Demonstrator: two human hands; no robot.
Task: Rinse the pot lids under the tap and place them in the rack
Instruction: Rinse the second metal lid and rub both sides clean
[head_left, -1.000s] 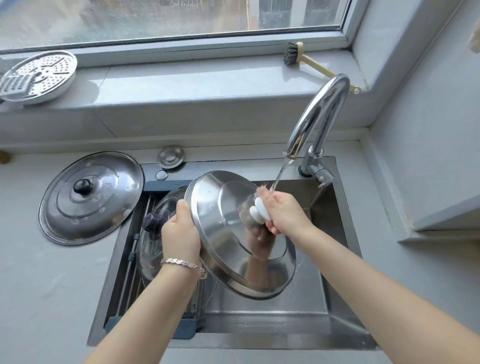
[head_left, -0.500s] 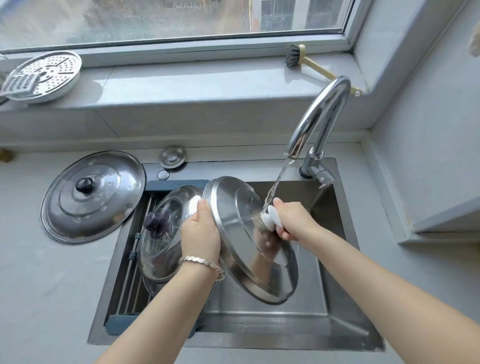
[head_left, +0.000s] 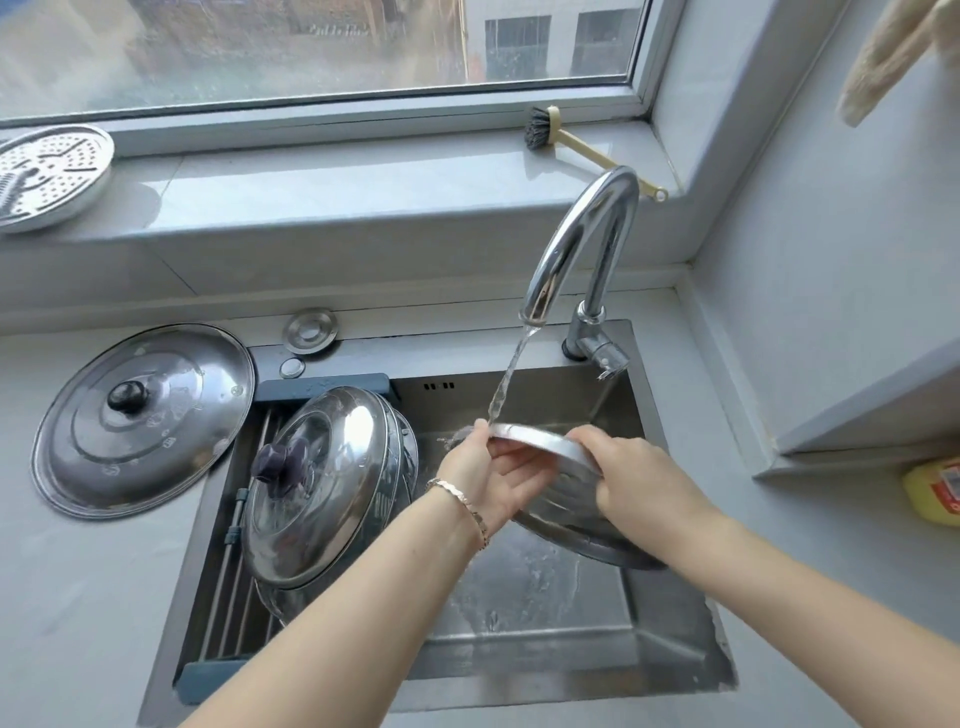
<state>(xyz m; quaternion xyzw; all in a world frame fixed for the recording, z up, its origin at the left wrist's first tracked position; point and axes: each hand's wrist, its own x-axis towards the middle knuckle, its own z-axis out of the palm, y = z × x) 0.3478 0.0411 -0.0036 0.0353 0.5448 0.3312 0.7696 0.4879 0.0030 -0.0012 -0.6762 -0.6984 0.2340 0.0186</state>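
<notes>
While water (head_left: 501, 395) from the tap (head_left: 582, 244) strikes its rim, the lid (head_left: 545, 439) is held tilted over the sink (head_left: 519, 644). The left hand (head_left: 493, 478), palm up, pinches the rim between thumb and fingers; the right hand (head_left: 639, 483) curls over the opposite edge. Other lids (head_left: 322, 483) lean in the rack (head_left: 231, 587) at left.

Perforated steamer plate (head_left: 49, 174) is being kept on the windowsill (head_left: 332, 192), left end; brush (head_left: 541, 130) is being laid near its right corner; yellow bottle (head_left: 932, 491) is being cropped at right edge.
</notes>
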